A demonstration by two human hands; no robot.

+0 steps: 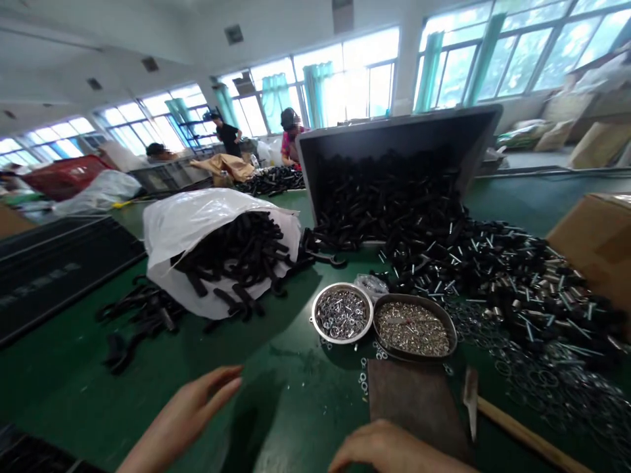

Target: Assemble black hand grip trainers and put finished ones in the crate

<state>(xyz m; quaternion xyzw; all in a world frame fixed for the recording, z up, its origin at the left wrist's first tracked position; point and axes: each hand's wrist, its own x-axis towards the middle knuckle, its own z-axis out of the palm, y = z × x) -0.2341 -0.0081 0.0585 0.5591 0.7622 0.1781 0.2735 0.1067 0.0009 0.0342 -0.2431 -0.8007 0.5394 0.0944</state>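
Note:
My left hand (190, 410) hovers low over the green table (276, 368), fingers stretched forward and holding nothing. My right hand (389, 450) lies at the bottom edge on the near side of a dark flat plate (414, 401), fingers curled downward; nothing shows in it. Just beyond the plate stand a round metal bowl of nuts (342, 313) and a second bowl of small silvery parts (414, 326). A wooden-handled hammer (513, 427) lies to the right of the plate.
A tipped grey bin (394, 138) spills black parts (493, 263) over the right of the table. A white bag of black handles (217, 253) lies left of centre. A cardboard box (596, 243) stands at right, black trays (54, 269) at left. Other people work at far tables.

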